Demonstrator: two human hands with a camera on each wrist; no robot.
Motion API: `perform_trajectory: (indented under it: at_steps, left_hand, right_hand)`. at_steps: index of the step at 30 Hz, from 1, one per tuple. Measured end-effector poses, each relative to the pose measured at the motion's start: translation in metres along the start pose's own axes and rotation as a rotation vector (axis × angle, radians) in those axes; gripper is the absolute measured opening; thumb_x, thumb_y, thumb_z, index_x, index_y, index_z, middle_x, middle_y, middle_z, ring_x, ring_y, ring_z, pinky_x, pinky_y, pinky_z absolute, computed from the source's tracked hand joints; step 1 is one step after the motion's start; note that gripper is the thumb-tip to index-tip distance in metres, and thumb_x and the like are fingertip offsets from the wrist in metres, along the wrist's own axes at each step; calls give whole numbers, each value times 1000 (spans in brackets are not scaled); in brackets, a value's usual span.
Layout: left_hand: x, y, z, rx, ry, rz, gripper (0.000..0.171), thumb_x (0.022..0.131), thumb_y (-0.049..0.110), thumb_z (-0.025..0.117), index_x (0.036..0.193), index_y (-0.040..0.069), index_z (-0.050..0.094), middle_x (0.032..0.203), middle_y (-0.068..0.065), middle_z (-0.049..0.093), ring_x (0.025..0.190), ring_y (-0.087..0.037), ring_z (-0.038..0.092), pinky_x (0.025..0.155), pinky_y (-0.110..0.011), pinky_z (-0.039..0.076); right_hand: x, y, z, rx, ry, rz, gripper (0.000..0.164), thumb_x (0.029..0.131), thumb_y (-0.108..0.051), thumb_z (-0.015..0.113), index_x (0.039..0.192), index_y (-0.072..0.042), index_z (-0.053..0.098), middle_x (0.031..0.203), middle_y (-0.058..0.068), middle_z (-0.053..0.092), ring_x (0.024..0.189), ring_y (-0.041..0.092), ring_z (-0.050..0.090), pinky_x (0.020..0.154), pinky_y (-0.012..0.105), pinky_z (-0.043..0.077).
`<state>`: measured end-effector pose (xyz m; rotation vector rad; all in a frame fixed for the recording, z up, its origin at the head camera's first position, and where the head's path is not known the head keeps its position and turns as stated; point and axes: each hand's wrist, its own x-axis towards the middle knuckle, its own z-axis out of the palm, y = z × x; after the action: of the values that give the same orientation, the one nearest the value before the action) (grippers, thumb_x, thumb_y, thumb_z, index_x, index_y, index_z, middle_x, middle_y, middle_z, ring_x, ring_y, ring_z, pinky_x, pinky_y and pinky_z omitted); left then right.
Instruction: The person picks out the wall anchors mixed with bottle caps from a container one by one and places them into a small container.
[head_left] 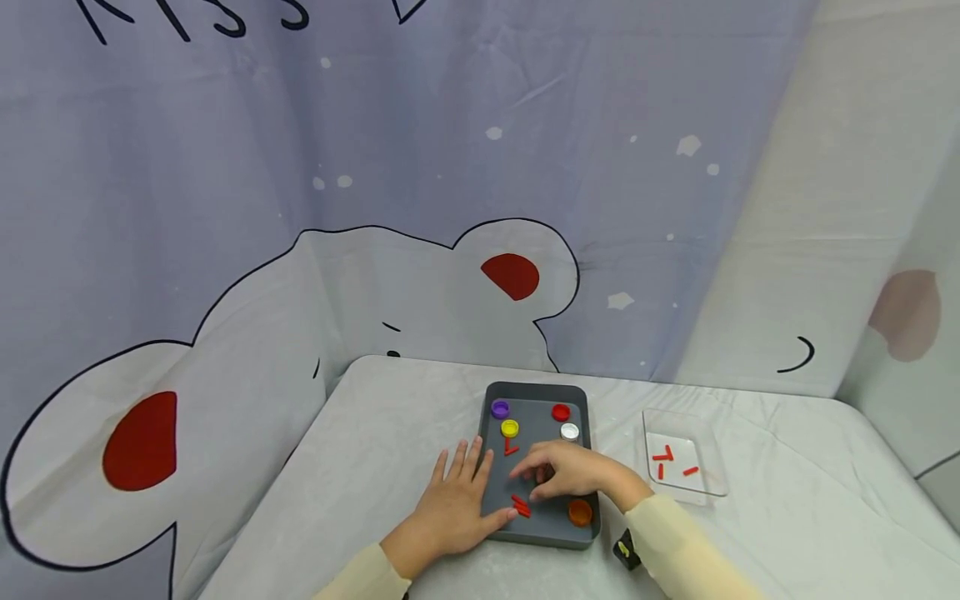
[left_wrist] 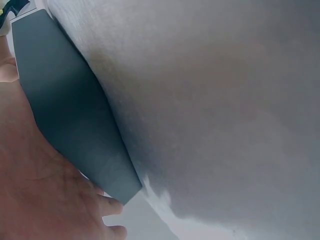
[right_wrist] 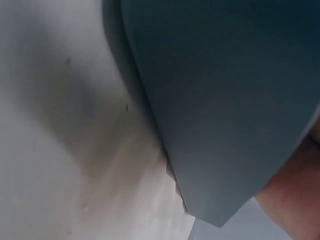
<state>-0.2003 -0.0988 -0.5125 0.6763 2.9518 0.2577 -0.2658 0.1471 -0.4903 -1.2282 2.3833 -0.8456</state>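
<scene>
A dark grey tray [head_left: 536, 417] lies on the cloth. My left hand [head_left: 453, 508] is spread on the tray's left edge, thumb reaching over its near part beside several small red sticks [head_left: 521, 506]. Over the tray's middle is my right hand [head_left: 566, 468], its index finger and thumb apart above those sticks, with nothing visible between them. Two more red sticks [head_left: 509, 448] lie below a yellow round cap [head_left: 510, 428]. In both wrist views the tray's side [left_wrist: 65, 100] fills much of the picture, and the fingertips of the right hand are hidden in its own wrist view.
Also in the tray are a purple cap [head_left: 500, 409], a red cap [head_left: 561, 412], a white cap [head_left: 569, 432] and an orange cap [head_left: 580, 512]. To its right stands a clear box [head_left: 708, 446] with several red sticks. A printed curtain [head_left: 420, 167] hangs behind the table.
</scene>
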Motion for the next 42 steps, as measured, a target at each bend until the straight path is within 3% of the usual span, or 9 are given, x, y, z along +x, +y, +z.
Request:
perform_trajectory:
  at_steps: [6, 14, 25, 42]
  left_hand:
    - [-1, 1, -3, -10, -1, 4, 98, 94, 79, 35, 161, 8, 27, 169, -17, 11, 155, -38, 10, 121, -62, 9]
    - [-2, 2, -4, -15, -15, 2, 97, 94, 78, 36, 161, 8, 27, 169, -16, 10, 155, -38, 10, 121, -62, 8]
    - [1, 0, 3, 9, 11, 5, 98, 93, 79, 36, 161, 8, 28, 169, -16, 10, 155, -38, 10, 121, -62, 8]
    - [-1, 0, 3, 3, 31, 13, 96, 95, 77, 38, 160, 7, 29, 169, -18, 12, 155, -40, 11, 120, -64, 9]
  right_hand:
    - [9, 1, 4, -75, -78, 19, 40, 85, -17, 82, 124, -19, 74, 104, -1, 65, 86, 7, 59, 80, 21, 50]
    - [12, 2, 7, -115, -115, 4, 43, 81, -15, 85, 123, -20, 74, 105, -4, 61, 85, 5, 54, 78, 19, 46]
    - [13, 2, 8, -105, -110, 14, 36, 82, -15, 85, 117, -19, 76, 105, -7, 59, 86, 5, 52, 80, 18, 46]
    - [14, 1, 11, -121, -86, 19, 25, 85, -13, 81, 109, -19, 76, 100, -6, 59, 84, 6, 53, 78, 18, 44]
